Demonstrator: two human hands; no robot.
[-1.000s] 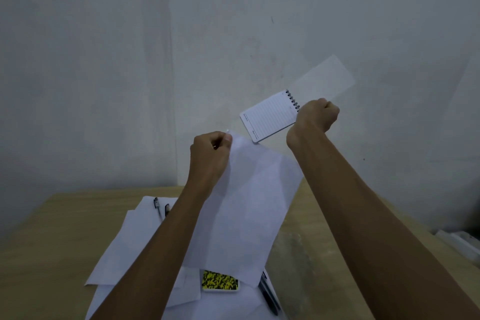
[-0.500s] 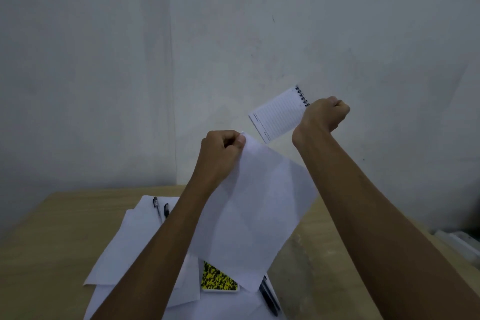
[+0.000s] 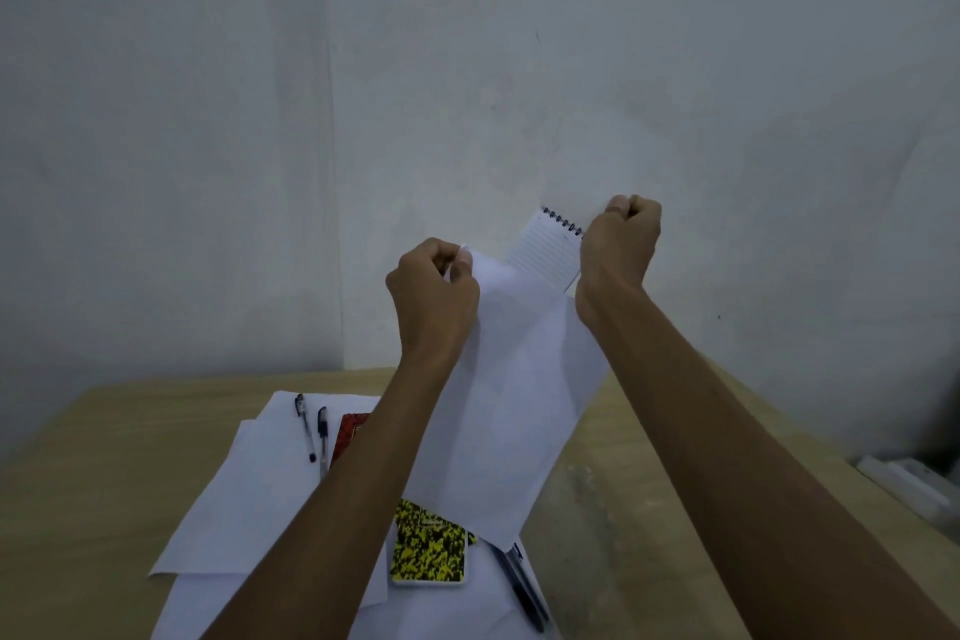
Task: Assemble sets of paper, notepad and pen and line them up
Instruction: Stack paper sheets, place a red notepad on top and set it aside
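Note:
My left hand (image 3: 434, 294) pinches the top corner of a white sheet of paper (image 3: 511, 405), which hangs down in the air above the table. My right hand (image 3: 621, 242) grips a small spiral notepad (image 3: 545, 250) with lined pages, held up just behind the sheet's top edge. On the table lie more white sheets (image 3: 244, 499), two black pens (image 3: 311, 426) side by side, a red patterned notepad (image 3: 349, 434) partly hidden by my left arm, a yellow-and-black notepad (image 3: 431, 554), and further dark pens (image 3: 524, 587) at the lower right of the pile.
The wooden table (image 3: 104, 457) stands against a plain white wall. A white object (image 3: 904, 483) lies past the table's right edge. Bare wood shows to the left and right of the paper pile.
My right hand has swung the notepad down and to the left, its loose flipped page no longer showing. The sheet in my left hand has shifted right and now overlaps the notepad.

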